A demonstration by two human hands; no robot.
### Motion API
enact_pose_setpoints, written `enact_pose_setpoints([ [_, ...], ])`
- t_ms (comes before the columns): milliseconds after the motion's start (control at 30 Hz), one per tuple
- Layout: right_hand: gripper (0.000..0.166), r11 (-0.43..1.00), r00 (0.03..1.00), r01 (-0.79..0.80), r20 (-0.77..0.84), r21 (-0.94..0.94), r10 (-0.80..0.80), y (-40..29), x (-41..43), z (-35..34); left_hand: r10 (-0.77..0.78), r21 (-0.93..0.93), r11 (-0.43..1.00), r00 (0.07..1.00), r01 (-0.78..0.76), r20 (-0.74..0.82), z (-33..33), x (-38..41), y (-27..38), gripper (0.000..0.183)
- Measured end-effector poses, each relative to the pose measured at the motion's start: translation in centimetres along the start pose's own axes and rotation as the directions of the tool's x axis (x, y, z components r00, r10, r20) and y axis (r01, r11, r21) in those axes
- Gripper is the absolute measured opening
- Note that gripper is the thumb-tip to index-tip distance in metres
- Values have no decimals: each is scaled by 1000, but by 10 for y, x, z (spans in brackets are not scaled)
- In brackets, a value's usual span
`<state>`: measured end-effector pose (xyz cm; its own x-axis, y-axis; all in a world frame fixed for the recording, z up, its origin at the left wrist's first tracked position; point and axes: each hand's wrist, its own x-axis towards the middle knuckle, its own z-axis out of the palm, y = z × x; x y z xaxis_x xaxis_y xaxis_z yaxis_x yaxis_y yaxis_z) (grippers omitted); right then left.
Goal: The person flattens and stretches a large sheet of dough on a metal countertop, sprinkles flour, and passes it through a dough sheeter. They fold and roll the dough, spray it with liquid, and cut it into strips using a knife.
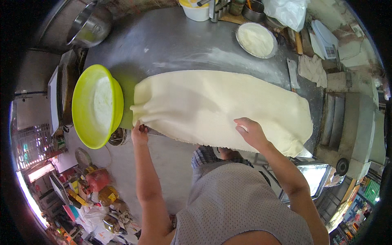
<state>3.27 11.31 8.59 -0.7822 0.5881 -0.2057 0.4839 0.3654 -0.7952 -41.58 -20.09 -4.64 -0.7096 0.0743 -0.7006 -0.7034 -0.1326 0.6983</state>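
Note:
A long, wide sheet of pale dough lies across the grey metal work table, its near edge reaching the table's front edge. At the sheet's left end, folds run in towards the near corner, where my left hand grips the dough's edge. My right hand is over the near right part of the sheet, fingers curled and thumb close to them; whether it touches the dough I cannot tell. Nothing shows between its fingers. Left of the sheet stands a yellow-green plastic basin with white powder inside.
A metal bowl of white flour stands at the back right, near a cleaver and a cloth. A steel bowl is at the back left. A white tub and a white scale are along the back.

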Motion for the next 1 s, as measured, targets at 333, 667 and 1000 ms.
enact_pose_setpoints([
  [333,37,961,963,261,-38,-93,-266,-92,218,108,21,126,989,926,-73,378,7,-35,31,71],
  [667,64,782,924,205,380,-589,45,-208,396,238,-43,210,977,926,-39,374,-16,-35,20,51],
  [1000,59,934,920,9,368,-356,131,-208,421,169,40,505,828,923,-245,381,-40,-36,72,34],
])
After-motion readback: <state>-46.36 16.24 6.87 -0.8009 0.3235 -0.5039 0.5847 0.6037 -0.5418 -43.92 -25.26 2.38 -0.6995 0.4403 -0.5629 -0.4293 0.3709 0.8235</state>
